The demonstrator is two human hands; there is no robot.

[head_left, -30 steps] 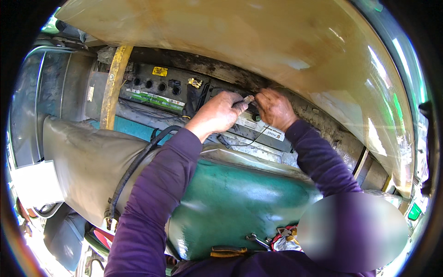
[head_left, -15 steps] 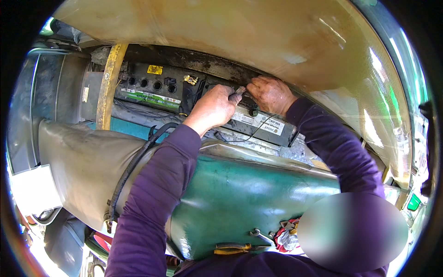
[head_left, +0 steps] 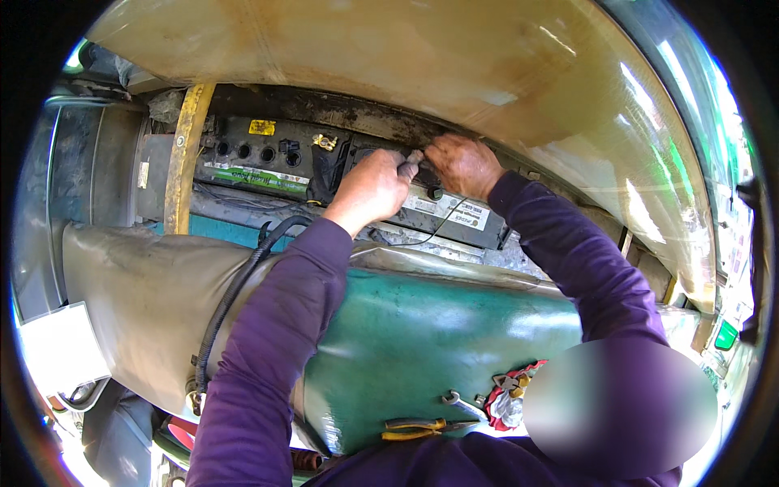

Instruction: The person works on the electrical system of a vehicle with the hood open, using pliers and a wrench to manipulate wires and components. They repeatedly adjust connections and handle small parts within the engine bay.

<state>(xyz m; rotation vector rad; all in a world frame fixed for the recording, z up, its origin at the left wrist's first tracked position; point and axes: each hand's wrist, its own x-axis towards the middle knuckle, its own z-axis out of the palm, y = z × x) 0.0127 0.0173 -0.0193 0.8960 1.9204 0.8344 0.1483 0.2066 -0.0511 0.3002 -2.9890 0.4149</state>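
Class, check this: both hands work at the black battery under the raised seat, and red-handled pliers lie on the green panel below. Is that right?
Not quite. The head view shows the pliers have yellow handles, not red. The rest holds: left hand and right hand at the black battery, pliers on the green panel.

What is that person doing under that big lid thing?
A person in purple sleeves leans over a green panel and works on a black battery in a dirty compartment. The left hand grips a small grey-handled tool, its tip near the battery's top. The right hand rests right beside it. Yellow-handled pliers and a wrench lie on the green panel.
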